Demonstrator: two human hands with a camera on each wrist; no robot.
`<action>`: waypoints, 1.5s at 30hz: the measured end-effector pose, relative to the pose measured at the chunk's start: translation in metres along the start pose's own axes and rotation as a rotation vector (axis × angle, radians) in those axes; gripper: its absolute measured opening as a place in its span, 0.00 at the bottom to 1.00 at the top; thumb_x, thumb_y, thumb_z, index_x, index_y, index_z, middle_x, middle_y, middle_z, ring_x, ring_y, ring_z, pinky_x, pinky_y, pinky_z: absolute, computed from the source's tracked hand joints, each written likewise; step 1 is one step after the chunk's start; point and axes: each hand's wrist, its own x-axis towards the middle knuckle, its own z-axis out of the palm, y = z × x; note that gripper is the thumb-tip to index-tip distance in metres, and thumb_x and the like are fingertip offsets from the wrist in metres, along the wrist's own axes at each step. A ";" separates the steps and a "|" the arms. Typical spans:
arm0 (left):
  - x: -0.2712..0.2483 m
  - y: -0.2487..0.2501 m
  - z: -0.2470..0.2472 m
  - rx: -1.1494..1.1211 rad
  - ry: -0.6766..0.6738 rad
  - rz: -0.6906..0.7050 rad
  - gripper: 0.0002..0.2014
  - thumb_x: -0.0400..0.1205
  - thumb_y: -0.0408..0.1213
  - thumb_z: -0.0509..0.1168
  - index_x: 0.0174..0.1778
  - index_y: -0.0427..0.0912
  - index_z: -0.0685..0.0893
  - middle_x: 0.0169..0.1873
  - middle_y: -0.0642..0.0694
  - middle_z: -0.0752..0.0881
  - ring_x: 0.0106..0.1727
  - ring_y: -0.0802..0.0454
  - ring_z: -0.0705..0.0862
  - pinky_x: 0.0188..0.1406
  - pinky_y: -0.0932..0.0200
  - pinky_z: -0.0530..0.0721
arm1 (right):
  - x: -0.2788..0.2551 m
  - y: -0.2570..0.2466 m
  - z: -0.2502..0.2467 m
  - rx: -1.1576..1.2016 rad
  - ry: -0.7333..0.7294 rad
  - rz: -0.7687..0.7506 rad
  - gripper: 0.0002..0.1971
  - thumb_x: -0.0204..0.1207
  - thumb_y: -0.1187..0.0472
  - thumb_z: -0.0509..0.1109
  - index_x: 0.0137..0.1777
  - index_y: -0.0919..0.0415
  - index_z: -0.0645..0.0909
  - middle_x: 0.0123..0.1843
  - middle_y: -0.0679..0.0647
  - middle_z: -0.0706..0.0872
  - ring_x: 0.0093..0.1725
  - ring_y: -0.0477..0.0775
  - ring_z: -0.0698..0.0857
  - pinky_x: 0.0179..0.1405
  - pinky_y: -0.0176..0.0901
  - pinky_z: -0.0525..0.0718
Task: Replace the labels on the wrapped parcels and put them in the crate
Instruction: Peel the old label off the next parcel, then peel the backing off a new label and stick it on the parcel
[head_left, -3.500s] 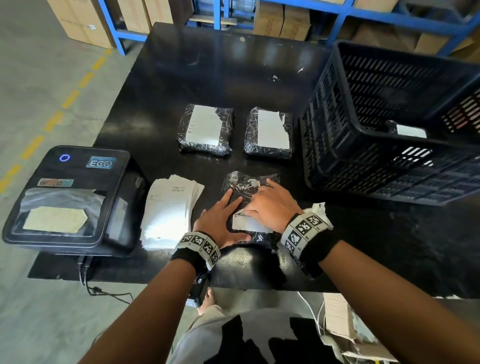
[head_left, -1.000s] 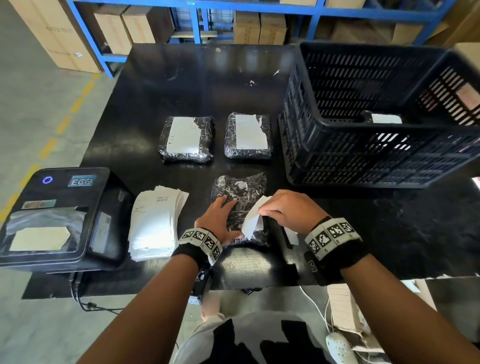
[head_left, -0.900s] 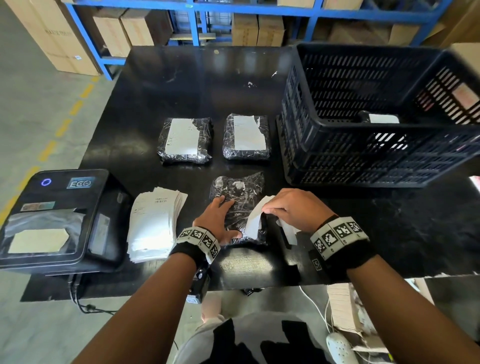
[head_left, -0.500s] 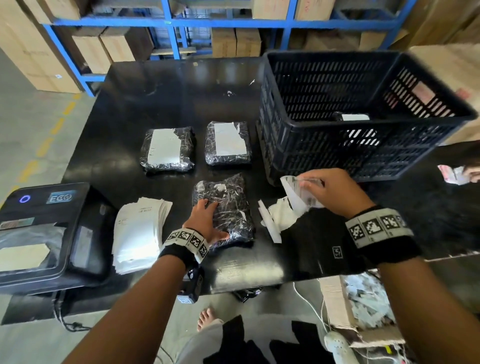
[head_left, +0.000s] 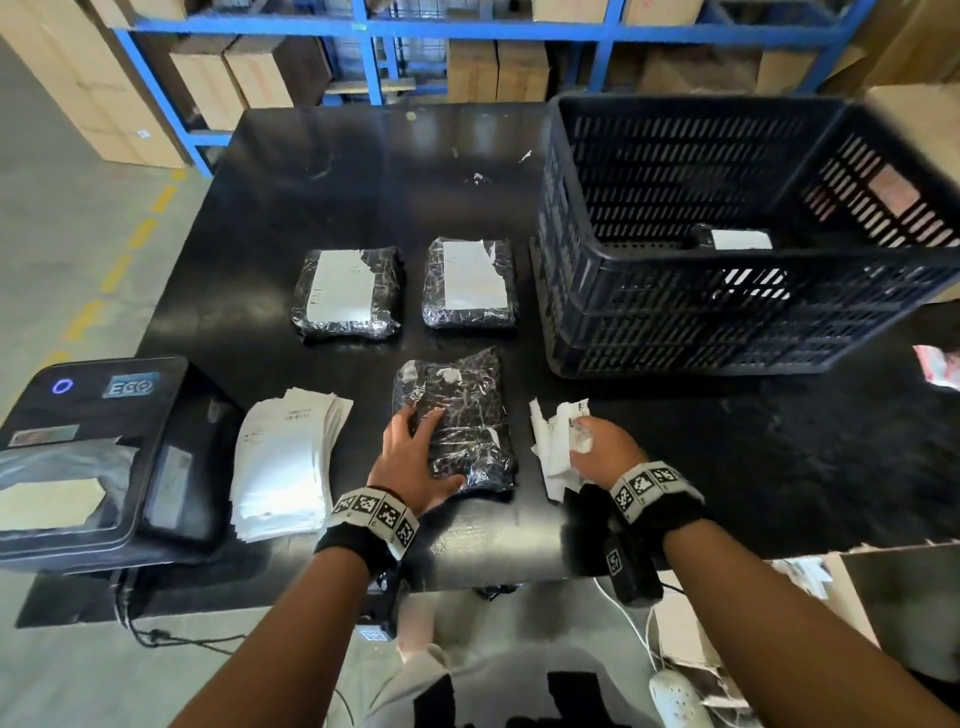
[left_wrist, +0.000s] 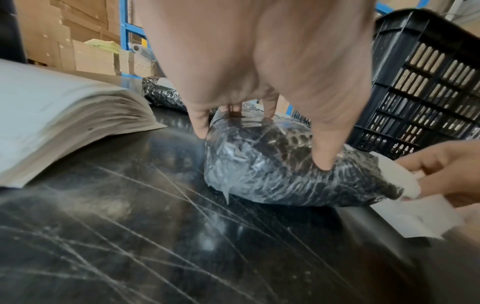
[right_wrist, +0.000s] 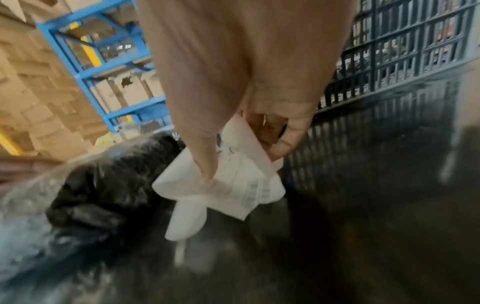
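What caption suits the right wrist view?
Right hand pinches a crumpled peeled label above the black table, beside the wrapped parcel.

Count: three wrapped parcels (head_left: 452, 421) on the counter (head_left: 363, 182) left of the crate (head_left: 675, 322); one parcel (head_left: 727, 240) inside it. One label stack (head_left: 283, 462), one printer (head_left: 88, 457).
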 end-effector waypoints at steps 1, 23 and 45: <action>-0.001 0.001 0.001 -0.006 -0.004 -0.011 0.48 0.68 0.54 0.77 0.81 0.56 0.59 0.80 0.46 0.48 0.81 0.44 0.50 0.78 0.44 0.65 | 0.004 -0.001 0.004 -0.051 0.001 0.011 0.19 0.74 0.53 0.72 0.65 0.54 0.81 0.63 0.53 0.85 0.62 0.59 0.84 0.63 0.48 0.82; 0.007 0.004 -0.004 -0.155 -0.006 -0.218 0.37 0.71 0.56 0.74 0.75 0.67 0.64 0.79 0.41 0.50 0.77 0.34 0.57 0.74 0.38 0.67 | 0.016 0.006 0.013 -0.298 0.179 0.153 0.54 0.60 0.43 0.81 0.81 0.54 0.54 0.73 0.56 0.65 0.73 0.59 0.69 0.68 0.57 0.74; -0.021 -0.009 -0.041 -0.261 0.034 -0.172 0.25 0.78 0.50 0.69 0.70 0.45 0.78 0.62 0.43 0.81 0.59 0.50 0.83 0.60 0.54 0.82 | -0.030 -0.083 0.009 0.002 0.096 -0.543 0.07 0.79 0.53 0.67 0.51 0.48 0.87 0.49 0.42 0.90 0.47 0.43 0.86 0.50 0.45 0.86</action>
